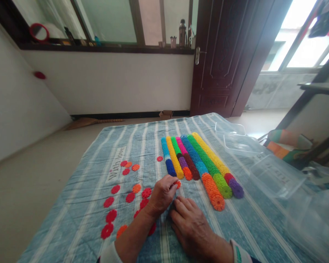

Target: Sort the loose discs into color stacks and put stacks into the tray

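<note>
My left hand [162, 194] is curled in a pinch on a small red disc [177, 183] just in front of the yellow rod's near end. My right hand [193, 225] lies low on the striped blue cloth [84, 204] right beside it, fingers bent and together; whether it holds anything is hidden. Several long rods of stacked plastic discs [197, 160] lie side by side ahead of both hands, in blue, yellow, green, pink, purple, orange and red. Loose red and orange discs [130, 197] are scattered on the cloth to the left.
Clear plastic trays and lids [274, 175] lie on the right part of the cloth. A dark wooden door [230, 58] and a white wall stand beyond. Bare floor lies to the left. A window ledge with bottles and cups [181, 36] runs along the back.
</note>
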Demonstrator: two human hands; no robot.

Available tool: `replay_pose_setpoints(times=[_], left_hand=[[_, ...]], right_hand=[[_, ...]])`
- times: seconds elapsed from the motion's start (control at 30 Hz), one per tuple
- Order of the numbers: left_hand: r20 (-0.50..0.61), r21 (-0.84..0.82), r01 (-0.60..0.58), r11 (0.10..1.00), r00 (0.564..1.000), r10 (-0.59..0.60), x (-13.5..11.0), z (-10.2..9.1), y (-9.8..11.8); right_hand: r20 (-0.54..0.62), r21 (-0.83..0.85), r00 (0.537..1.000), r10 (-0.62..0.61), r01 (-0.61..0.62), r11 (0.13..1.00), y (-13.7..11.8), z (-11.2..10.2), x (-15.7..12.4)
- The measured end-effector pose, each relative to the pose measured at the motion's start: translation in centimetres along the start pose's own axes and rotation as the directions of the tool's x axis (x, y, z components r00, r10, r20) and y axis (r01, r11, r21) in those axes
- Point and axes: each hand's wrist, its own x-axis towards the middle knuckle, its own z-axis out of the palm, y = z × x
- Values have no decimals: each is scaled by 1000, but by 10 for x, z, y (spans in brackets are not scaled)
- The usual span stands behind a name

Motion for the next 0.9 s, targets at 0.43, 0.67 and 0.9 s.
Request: replay_pose_setpoints(times=[0.43, 0.67, 0.9], left_hand=[[29, 134, -132, 982, 991, 129, 32, 26, 26], [64, 218, -108, 970, 993, 96, 42, 35, 25], [152, 337, -145, 930, 984, 98, 46, 35, 26]], right_hand=[[-4, 21, 1000, -21, 21, 1000, 1, 1, 4], [23, 36, 1000, -2, 1, 999, 0, -2, 4], [10, 33, 1000, -15, 15, 999, 2, 5, 3]])
